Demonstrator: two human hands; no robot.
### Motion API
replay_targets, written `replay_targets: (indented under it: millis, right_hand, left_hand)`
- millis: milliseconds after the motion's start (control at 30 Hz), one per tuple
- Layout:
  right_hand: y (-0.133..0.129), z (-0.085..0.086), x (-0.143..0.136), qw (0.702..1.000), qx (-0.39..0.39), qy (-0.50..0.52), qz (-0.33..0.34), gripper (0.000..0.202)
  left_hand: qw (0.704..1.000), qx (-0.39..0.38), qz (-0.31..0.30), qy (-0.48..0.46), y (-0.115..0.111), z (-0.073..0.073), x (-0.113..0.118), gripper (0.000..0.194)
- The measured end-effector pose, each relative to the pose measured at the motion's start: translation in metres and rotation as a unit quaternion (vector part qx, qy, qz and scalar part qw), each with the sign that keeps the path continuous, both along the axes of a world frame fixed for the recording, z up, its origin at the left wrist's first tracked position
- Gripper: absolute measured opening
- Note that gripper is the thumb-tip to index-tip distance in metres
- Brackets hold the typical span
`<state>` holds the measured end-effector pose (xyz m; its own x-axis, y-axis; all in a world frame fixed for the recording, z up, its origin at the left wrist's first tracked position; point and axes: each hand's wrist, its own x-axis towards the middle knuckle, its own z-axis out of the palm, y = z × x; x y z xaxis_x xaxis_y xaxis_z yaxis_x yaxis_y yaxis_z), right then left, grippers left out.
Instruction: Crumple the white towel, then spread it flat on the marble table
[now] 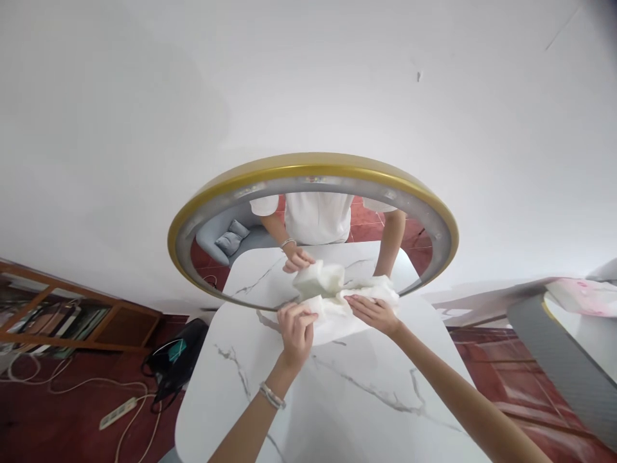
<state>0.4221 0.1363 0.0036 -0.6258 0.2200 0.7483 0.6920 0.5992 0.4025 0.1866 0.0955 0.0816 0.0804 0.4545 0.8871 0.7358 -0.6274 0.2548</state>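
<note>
White cloth [337,315], soft and light, bunches at the table's [357,399] far edge: your left hand [296,331] pinches it closed, right hand [373,313] presses flat, open.

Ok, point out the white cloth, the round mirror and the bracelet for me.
white cloth [337,315], head view, on its bunched middle between the hands.
round mirror [308,164], head view, on the top of its gold rim.
bracelet [271,395], head view, on the left wrist band.

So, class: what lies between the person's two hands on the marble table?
In the head view, only the crumpled white cloth lies between the left hand and the right hand; both touch it.
</note>
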Motion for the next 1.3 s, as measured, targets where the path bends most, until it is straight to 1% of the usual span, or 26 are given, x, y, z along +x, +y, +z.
replay_targets:
  millis: [67,100,167,267,333,367,400,433,467,500,533,567,600,667,767,833,900,967,1067,1133,1200,1233,1300]
  right_hand:
    - [0.002,0.017,-0.007,0.999,0.026,0.043,-0.020,0.023]
    - [0.005,0.027,-0.011,0.997,0.039,0.066,-0.031,0.022]
    - [0.012,0.051,-0.020,0.989,0.077,0.115,-0.054,0.020]
    - [0.028,0.098,-0.033,0.971,0.142,0.178,-0.073,0.023]
    - [0.037,0.133,-0.040,0.959,0.156,0.219,-0.085,0.032]
    - [0.040,0.151,-0.044,0.955,0.151,0.240,-0.087,0.036]
    - [0.043,0.167,-0.047,0.952,0.144,0.257,-0.087,0.040]
    - [0.044,0.181,-0.050,0.950,0.138,0.268,-0.085,0.042]
    - [0.044,0.192,-0.052,0.949,0.136,0.273,-0.084,0.044]
    - [0.043,0.201,-0.053,0.949,0.138,0.272,-0.084,0.044]
    - [0.042,0.206,-0.054,0.949,0.143,0.268,-0.085,0.043]
    - [0.041,0.207,-0.055,0.951,0.144,0.260,-0.088,0.042]
    - [0.039,0.206,-0.055,0.954,0.141,0.250,-0.090,0.040]
    - [0.036,0.194,-0.054,0.961,0.130,0.231,-0.085,0.035]
    - [0.031,0.163,-0.053,0.974,0.114,0.184,-0.063,0.020]
    - [0.028,0.136,-0.054,0.983,0.108,0.138,-0.045,0.010]
    - [0.024,0.107,-0.055,0.991,0.092,0.092,-0.028,0.013]
    - [0.019,0.077,-0.055,0.997,0.060,0.043,-0.012,0.017]
    - [0.013,0.035,-0.052,0.999,0.015,-0.030,0.016,0.020]
    - [0.010,0.012,-0.049,0.996,-0.004,-0.079,0.028,0.028]
    - [0.009,-0.003,-0.047,0.990,-0.009,-0.139,0.036,0.037]
    - [0.009,-0.008,-0.047,0.985,-0.005,-0.167,0.041,0.040]
    - [0.009,-0.011,-0.047,0.977,0.005,-0.203,0.057,0.043]
  left_hand:
    - [0.998,0.057,0.007,-0.020,0.010,0.031,0.006,0.024]
    - [0.996,0.089,0.008,-0.025,0.016,0.050,0.008,0.024]
    - [0.988,0.155,0.004,-0.023,0.030,0.092,0.013,0.022]
    - [0.967,0.254,-0.001,-0.008,0.050,0.159,0.019,0.019]
    - [0.947,0.322,0.019,-0.012,0.062,0.201,0.023,0.021]
    - [0.939,0.341,0.033,-0.010,0.066,0.218,0.024,0.023]
    - [0.938,0.344,0.046,-0.002,0.070,0.233,0.026,0.025]
    - [0.943,0.330,0.052,0.011,0.072,0.244,0.027,0.028]
    - [0.952,0.301,0.050,0.029,0.075,0.251,0.027,0.030]
    - [0.963,0.264,0.038,0.049,0.076,0.254,0.027,0.031]
    - [0.972,0.225,0.022,0.064,0.078,0.253,0.026,0.032]
    - [0.979,0.190,0.004,0.076,0.079,0.248,0.024,0.031]
    - [0.982,0.169,-0.012,0.082,0.081,0.240,0.022,0.030]
    - [0.982,0.165,-0.030,0.089,0.085,0.218,0.014,0.028]
    - [0.965,0.218,-0.052,0.133,0.087,0.172,-0.004,0.029]
    - [0.959,0.220,-0.066,0.169,0.083,0.138,-0.018,0.030]
    - [0.964,0.186,-0.069,0.179,0.074,0.103,-0.030,0.031]
    - [0.973,0.145,-0.063,0.168,0.062,0.067,-0.039,0.032]
    - [0.991,0.064,-0.039,0.113,0.041,0.014,-0.046,0.028]
    - [0.998,0.005,-0.018,0.062,0.029,-0.018,-0.047,0.024]
    - [0.998,-0.051,-0.002,0.024,0.019,-0.044,-0.048,0.020]
    - [0.997,-0.074,0.005,0.009,0.015,-0.055,-0.049,0.018]
    - [0.994,-0.107,0.022,-0.016,0.011,-0.069,-0.049,0.016]
